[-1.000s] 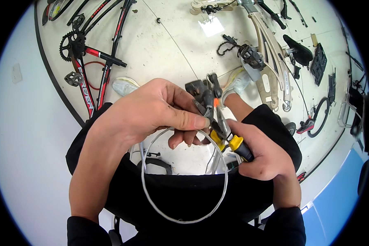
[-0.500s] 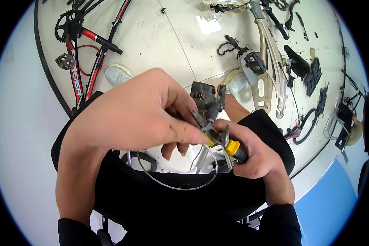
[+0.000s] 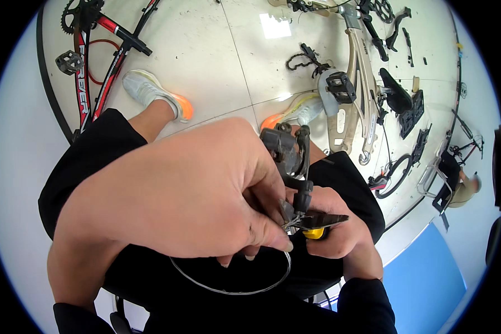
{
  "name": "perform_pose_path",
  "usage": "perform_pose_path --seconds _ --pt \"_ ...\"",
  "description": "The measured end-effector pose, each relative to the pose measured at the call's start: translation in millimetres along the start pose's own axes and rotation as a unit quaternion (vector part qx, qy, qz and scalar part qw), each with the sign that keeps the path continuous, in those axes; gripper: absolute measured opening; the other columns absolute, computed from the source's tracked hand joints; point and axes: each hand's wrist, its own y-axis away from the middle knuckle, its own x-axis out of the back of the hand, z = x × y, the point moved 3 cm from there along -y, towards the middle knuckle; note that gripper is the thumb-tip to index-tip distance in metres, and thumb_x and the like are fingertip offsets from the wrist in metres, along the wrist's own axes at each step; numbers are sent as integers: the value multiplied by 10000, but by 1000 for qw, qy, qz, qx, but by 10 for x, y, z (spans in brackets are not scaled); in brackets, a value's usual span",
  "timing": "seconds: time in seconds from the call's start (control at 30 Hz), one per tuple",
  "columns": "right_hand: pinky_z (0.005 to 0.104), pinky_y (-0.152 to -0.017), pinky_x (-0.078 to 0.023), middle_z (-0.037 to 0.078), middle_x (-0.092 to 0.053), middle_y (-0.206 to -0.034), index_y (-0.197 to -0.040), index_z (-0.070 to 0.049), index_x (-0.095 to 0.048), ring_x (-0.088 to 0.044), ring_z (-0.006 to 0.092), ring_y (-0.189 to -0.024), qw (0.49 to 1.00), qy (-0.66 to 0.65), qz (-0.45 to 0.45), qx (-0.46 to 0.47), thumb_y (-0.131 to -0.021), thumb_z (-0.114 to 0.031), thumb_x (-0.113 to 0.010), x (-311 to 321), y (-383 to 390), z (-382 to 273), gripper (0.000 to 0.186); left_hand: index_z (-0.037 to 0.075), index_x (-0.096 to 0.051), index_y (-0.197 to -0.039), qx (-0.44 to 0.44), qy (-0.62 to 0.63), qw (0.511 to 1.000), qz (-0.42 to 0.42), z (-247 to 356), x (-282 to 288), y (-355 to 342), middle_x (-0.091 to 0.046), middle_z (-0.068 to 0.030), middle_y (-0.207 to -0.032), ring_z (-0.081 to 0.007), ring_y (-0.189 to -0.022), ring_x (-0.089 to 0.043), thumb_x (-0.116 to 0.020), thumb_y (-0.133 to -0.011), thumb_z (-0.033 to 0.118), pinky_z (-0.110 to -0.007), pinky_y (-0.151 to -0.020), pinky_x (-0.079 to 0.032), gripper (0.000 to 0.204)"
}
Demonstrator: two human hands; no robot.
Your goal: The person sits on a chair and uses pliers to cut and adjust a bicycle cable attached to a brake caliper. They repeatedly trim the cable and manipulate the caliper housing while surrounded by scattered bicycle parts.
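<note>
My left hand (image 3: 178, 192), fingers closed, grips a dark brake caliper (image 3: 284, 150) and a thin silver cable (image 3: 231, 292), whose loop hangs below it over my lap. Frayed strands (image 3: 292, 221) show beside my thumb. Just to the right, my right hand (image 3: 342, 236) is wrapped round pliers (image 3: 317, 232) with yellow and black handles. Their dark jaws lie at the strands under the caliper. My left hand hides part of the cable and caliper.
A black-and-red bike frame (image 3: 114, 75) lies at upper left, a beige frame (image 3: 356, 50) at upper right. Saddle (image 3: 395, 92), black parts and a tire (image 3: 394, 175) lie rightward. A person (image 3: 462, 195) works at far right. My shoes (image 3: 145, 83) rest on the tiled floor (image 3: 228, 67).
My hands have come closer and lower; my left hand covers more of the view. The pliers' jaws have turned sideways toward the right. More of both shoes and the co-worker now shows.
</note>
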Motion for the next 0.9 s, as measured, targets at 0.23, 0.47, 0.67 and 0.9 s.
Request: perform_pose_path --seconds 0.23,0.47,0.67,0.9 --pt "289 -716 -462 141 -579 -759 -1120 29 -572 -553 257 -637 970 171 72 159 -611 90 -505 -75 -77 178 516 -85 -692 -850 -32 17 999 18 -149 -105 -112 -642 -90 -613 -89 -447 -569 -737 -759 45 -195 -420 -448 165" --pt "258 -761 -421 87 -584 -994 -1174 35 -500 -521 132 -899 995 48 86 22 -626 81 -459 -201 -52 156 551 -101 -674 -792 -36 14 997 72 -202 -119 -133 -633 -92 -601 -97 -451 -576 -723 -763 39 -197 -423 -448 151" --pt "292 -778 -435 109 -601 -924 -1090 36 -536 -542 165 -865 980 128 129 78 -621 89 -446 -167 -97 115 480 -84 -676 -772 -43 -23 989 141 -219 -186 -136 -615 -81 -574 -94 -461 -573 -721 -754 51 -202 -427 -423 143" --pt "334 -665 -450 187 -588 -795 -1032 46 -528 -566 298 -704 972 154 157 86 -610 75 -467 -132 -84 130 428 -72 -687 -772 -55 -80 983 156 -227 -210 -135 -621 -93 -564 -95 -468 -569 -728 -733 47 -213 -436 -397 132"
